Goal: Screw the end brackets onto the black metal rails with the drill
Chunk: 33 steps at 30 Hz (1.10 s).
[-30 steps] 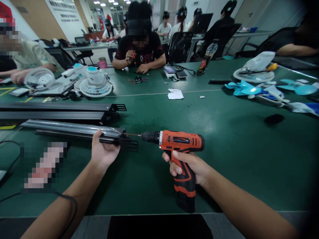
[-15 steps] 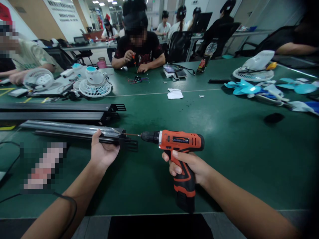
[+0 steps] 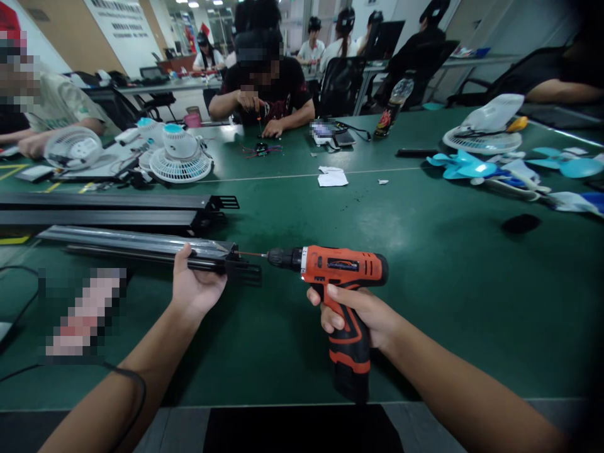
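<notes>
My right hand (image 3: 352, 311) is wrapped round the grip of an orange and black cordless drill (image 3: 342, 270). The drill points left, and its thin bit meets the right end of a long black rail (image 3: 141, 248) lying on the green table (image 3: 448, 270). My left hand (image 3: 193, 286) grips that rail near its right end, fingers curled over it. A black bracket with prongs sits at the rail's end, just right of my left hand.
Two more long black rails (image 3: 108, 211) lie behind the held one. Small white fans (image 3: 182, 157) stand at back left; blue fan blades (image 3: 467, 167) and fan parts lie at right. White paper scraps (image 3: 333, 178) lie mid-table. Other people sit working across the table.
My hands, the drill and the rail have stayed in place. The person across the table has shifted their hands slightly.
</notes>
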Each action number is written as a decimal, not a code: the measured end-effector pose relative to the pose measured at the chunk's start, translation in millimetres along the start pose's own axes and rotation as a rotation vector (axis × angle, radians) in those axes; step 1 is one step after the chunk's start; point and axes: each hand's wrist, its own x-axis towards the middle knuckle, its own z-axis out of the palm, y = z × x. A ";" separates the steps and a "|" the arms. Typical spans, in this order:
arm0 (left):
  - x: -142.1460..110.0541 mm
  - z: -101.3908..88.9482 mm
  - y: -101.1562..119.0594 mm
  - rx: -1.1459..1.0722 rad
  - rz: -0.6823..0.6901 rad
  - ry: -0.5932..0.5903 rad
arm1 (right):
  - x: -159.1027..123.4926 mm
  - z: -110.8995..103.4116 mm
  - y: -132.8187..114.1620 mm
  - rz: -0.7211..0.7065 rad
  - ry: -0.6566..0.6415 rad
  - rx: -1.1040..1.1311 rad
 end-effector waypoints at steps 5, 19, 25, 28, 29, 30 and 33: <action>-1.3 1.7 -0.9 0.010 0.010 0.023 | -0.2 0.3 -0.4 -0.007 -0.001 0.000; 0.6 0.3 -0.2 -0.018 0.000 0.032 | -1.5 2.4 -3.0 0.019 0.019 0.025; 0.7 1.1 0.2 -0.005 -0.014 0.030 | -0.2 1.2 -1.1 0.020 0.004 0.030; 1.7 0.2 0.2 -0.007 -0.016 0.025 | 1.1 -0.8 0.3 0.023 0.003 0.033; 2.0 0.0 0.2 -0.010 -0.015 0.027 | 1.3 -1.5 0.4 0.025 0.001 0.036; 2.2 0.0 0.2 -0.016 -0.016 0.030 | 1.5 -2.0 0.4 0.029 -0.003 0.040; 0.8 2.2 0.1 -0.028 -0.009 0.038 | 1.7 -3.2 -0.2 0.050 -0.026 0.066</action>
